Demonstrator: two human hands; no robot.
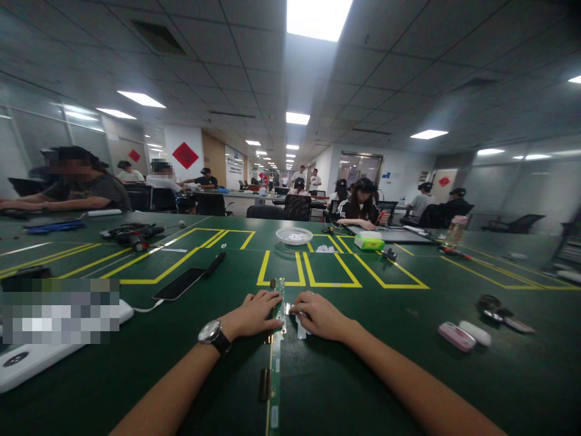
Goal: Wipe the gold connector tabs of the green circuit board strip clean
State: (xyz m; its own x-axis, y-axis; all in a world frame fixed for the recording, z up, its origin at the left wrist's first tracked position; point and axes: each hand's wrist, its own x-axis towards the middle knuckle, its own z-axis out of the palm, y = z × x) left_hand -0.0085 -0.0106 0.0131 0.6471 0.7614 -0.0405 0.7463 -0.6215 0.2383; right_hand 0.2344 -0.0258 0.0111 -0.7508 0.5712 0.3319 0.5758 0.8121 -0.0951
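At the left edge of the green table (408,375) lies a white device (31,357), with a black phone (178,284) and a black pen (214,264) further in, and tools (136,234) beyond them. The left hand (254,315), with a wristwatch (214,335) on the wrist, lies flat with its fingers pressed on a long narrow green circuit strip (275,363) that runs from the near edge toward the middle of the table. The right hand (320,315) touches the same strip from the other side, its grip narrow, pinching a small white piece (301,329) beside the strip. Past the hands stand a clear plastic dish (294,235) and a green box (369,242). Toward the right edge lie a pink case (456,336) and a white case (475,332)
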